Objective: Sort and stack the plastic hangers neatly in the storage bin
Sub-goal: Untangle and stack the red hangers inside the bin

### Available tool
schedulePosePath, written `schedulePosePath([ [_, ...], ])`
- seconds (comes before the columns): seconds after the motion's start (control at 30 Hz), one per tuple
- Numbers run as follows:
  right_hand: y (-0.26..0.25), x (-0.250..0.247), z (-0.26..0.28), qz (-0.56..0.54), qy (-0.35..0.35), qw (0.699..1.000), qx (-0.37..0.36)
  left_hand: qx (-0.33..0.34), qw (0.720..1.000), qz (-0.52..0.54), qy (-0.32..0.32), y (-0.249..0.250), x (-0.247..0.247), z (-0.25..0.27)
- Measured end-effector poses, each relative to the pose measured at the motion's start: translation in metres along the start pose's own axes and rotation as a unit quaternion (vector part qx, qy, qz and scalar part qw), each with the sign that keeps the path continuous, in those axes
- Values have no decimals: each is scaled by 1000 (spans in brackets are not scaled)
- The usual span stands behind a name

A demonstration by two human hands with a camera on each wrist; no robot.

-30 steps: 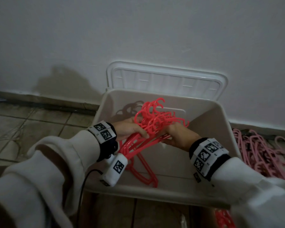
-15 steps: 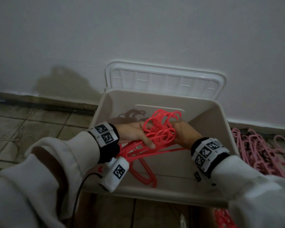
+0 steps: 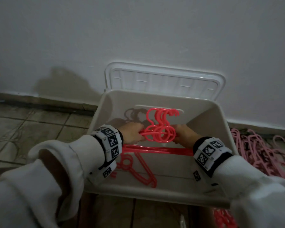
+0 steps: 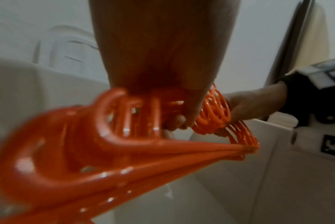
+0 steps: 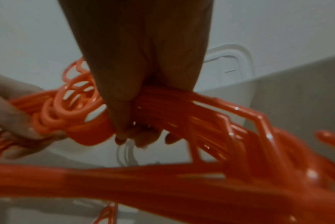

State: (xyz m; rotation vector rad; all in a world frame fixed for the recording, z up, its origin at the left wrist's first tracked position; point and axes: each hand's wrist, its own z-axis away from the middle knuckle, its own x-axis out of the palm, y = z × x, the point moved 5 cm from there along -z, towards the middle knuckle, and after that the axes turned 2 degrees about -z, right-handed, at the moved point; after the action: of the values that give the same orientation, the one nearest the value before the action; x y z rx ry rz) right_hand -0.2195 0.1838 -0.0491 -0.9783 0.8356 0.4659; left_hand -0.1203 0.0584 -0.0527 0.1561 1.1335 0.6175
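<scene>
the bundle of red hangers [image 3: 158,134] is held over the open storage bin [image 3: 220,122], inside its walls and above its floor. the bundle's long axis runs left to right across the bin, roughly parallel to the wall behind it, with the straight bottom bars on the near side. the hooks point away from the person, toward the bin's far wall, and curl over to the right at their tips.

the left hand [image 3: 132,133] grips the left shoulder of the bundle; in the left wrist view its fingers [image 4: 174,121] are curled under the red arms. the right hand [image 3: 183,134] grips the right shoulder the same way, its fingertips [image 5: 122,136] wrapped beneath the stacked bars. the two hands sit on either side of the round loops at the neck of the hangers.

on the bin floor, below and nearer the person, lies a loose red hanger [image 3: 138,170], flat, its loop end toward the left and its arm running diagonally to the near right. how many lie there is hard to tell.

the white lid [image 3: 163,76] stands upright behind the bin, leaning against the wall. on the floor to the right of the bin is a tangled pile of pink hangers [image 3: 260,152], and more red hangers [image 3: 224,218] show at the bin's near right corner, outside it.
</scene>
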Motion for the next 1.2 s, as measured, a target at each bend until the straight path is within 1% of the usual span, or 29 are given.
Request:
schedulePosePath([
  [0.07, -8, 5, -5, 24, -13, 1000, -6, 7, 1000, 16, 3, 8, 2, 0],
  [0.13, -13, 8, -9, 52, -14, 999, -5, 7, 1000, -7, 16, 13, 0, 0],
  [0.2, -12, 11, -12, 63, -11, 998, -3, 8, 1000, -9, 18, 13, -1, -1],
  [0.4, -3, 14, -16, 79, -12, 997, 22, -20, 999, 25, -33, 6, 9, -7],
  [0.53, 12, 12, -18, 64, -29, 996, 52, -45, 995, 70, -47, -4, 8, -3],
  [0.63, 19, 9, -21, 59, -28, 996, 66, -62, 989, 134, -22, -18, 0, -2],
  [0.77, 37, -2, -29, 29, 27, 993, 113, -106, 974, 197, 25, -40, -9, 0],
  [0.8, 42, -2, -31, 23, 28, 991, 131, -118, 973, 197, 34, -44, -10, 1],
  [0.83, 46, 1, -33, 17, 13, 989, 148, -122, 972, 195, 47, -48, -10, 1],
  [0.87, 50, 7, -35, 17, -18, 986, 166, -127, 974, 182, 53, -53, -10, 1],
  [0.93, 52, 22, -40, 19, -78, 979, 188, -125, 982, 128, 62, -63, -7, -5],
  [1.0, 51, 35, -50, 32, -105, 974, 198, -118, 986, 99, 62, -72, -3, -14],
  [1.1, 53, 56, -67, 64, -150, 963, 216, -109, 988, 100, 53, -86, 9, -29],
  [1.2, 56, 72, -74, 86, -174, 948, 252, -112, 987, 95, 63, -85, 11, -31],
])
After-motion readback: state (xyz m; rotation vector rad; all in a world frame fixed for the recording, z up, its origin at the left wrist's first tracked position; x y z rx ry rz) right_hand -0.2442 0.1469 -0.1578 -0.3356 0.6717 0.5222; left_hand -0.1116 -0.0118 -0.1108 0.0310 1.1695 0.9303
